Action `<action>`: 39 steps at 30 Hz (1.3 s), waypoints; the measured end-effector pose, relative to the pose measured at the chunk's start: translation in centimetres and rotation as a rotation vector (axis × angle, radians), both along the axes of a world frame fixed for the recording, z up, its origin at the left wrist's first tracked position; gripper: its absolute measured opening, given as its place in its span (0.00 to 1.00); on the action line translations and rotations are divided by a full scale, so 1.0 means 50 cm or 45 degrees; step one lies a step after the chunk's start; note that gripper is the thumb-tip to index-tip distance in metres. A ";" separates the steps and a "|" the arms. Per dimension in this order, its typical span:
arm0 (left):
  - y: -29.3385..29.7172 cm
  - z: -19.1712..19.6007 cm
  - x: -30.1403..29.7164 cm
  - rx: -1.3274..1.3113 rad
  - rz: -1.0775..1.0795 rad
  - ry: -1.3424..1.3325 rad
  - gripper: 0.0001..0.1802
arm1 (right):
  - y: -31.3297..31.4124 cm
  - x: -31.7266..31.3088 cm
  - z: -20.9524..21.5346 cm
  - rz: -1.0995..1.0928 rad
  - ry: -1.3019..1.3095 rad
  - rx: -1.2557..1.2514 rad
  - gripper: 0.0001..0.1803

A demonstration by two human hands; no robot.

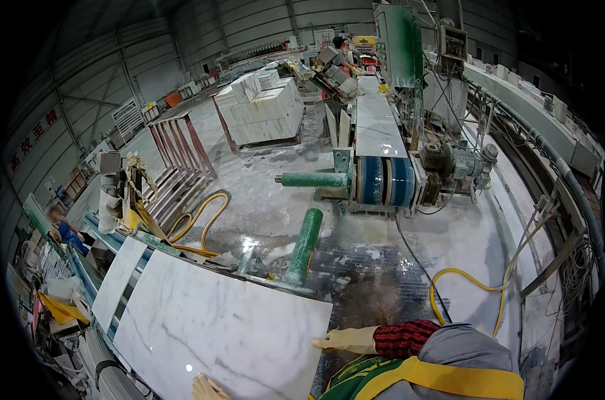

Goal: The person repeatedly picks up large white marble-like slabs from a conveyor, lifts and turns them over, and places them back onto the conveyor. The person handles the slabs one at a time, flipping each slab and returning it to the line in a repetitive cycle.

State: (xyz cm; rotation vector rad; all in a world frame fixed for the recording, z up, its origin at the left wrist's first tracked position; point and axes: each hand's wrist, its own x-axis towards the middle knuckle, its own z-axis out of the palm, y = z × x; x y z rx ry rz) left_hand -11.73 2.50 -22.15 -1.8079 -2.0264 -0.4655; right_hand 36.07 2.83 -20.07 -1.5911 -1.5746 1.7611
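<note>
A large white marble slab (216, 320) with grey veins lies flat on a roller line in front of me. At its near edge rests my left hand (209, 389) in a cream glove, fingers stretched out on the top face; the lower frame edge cuts off the palm. My right hand (349, 340), also gloved, comes from a red-and-black checked sleeve (404, 337) and holds the slab's right edge, its thumb side hard to make out. Beyond the slab's left end lies a narrower white stone strip (118, 283).
Across wet floor stands a belt conveyor (387, 180) carrying white slabs, with a green roller (314, 180) and motor (470, 163). Another green roller (304, 247) rises behind my slab. Yellow hoses (472, 285) lie around. Stacked slabs (261, 113) and a rack (179, 150) stand behind; people work farther off.
</note>
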 end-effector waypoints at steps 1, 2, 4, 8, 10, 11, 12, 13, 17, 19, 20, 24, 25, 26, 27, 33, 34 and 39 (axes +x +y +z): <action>-0.001 -0.001 -0.002 -0.011 0.005 0.003 0.23 | 0.002 -0.003 -0.031 -0.023 -0.004 0.011 0.43; -0.002 0.008 0.004 -0.041 0.023 -0.012 0.24 | 0.006 -0.005 -0.059 -0.045 -0.008 0.021 0.43; -0.002 0.041 0.030 -0.101 0.050 -0.044 0.24 | 0.011 -0.003 -0.104 -0.043 -0.064 0.021 0.42; -0.016 0.062 0.042 -0.105 0.045 -0.048 0.24 | 0.011 -0.003 -0.102 -0.018 -0.071 0.012 0.41; -0.019 0.075 0.052 -0.077 0.011 -0.067 0.24 | 0.008 -0.001 -0.109 -0.033 -0.085 0.012 0.41; -0.021 0.071 0.049 -0.093 0.023 -0.057 0.24 | 0.007 -0.004 -0.101 -0.036 -0.091 0.009 0.41; -0.021 0.064 0.045 -0.108 0.034 -0.048 0.24 | 0.004 -0.004 -0.093 -0.053 -0.091 0.013 0.41; -0.022 0.060 0.042 -0.124 0.045 -0.038 0.24 | -0.002 -0.005 -0.083 -0.069 -0.092 0.016 0.41; -0.024 0.048 0.041 -0.072 0.017 -0.066 0.24 | -0.001 0.002 -0.082 -0.040 -0.172 -0.033 0.41; -0.025 0.033 0.027 -0.076 0.031 -0.062 0.24 | -0.002 0.001 -0.056 -0.014 -0.138 -0.030 0.41; -0.025 0.035 0.028 -0.096 0.036 -0.068 0.24 | -0.004 0.003 -0.048 -0.008 -0.122 -0.030 0.41; -0.030 0.063 0.046 -0.128 0.024 -0.064 0.24 | 0.008 0.009 -0.081 0.059 -0.224 -0.111 0.50; -0.031 0.073 0.054 -0.124 0.012 -0.057 0.24 | 0.009 0.010 -0.092 0.049 -0.236 -0.128 0.49; -0.033 0.082 0.061 -0.113 0.008 -0.056 0.24 | 0.009 0.008 -0.100 0.042 -0.247 -0.145 0.47; -0.034 0.091 0.069 -0.102 0.005 -0.055 0.24 | 0.007 0.006 -0.108 -0.001 -0.193 -0.162 0.44; -0.038 0.097 0.069 -0.058 -0.034 -0.030 0.22 | -0.004 -0.004 -0.099 -0.114 -0.062 -0.126 0.37; -0.039 0.102 0.073 -0.045 -0.051 -0.025 0.22 | -0.004 0.000 -0.089 -0.060 -0.115 -0.128 0.39; -0.039 0.115 0.087 -0.051 -0.019 -0.081 0.22 | -0.014 0.005 -0.006 -0.025 -0.258 -0.158 0.44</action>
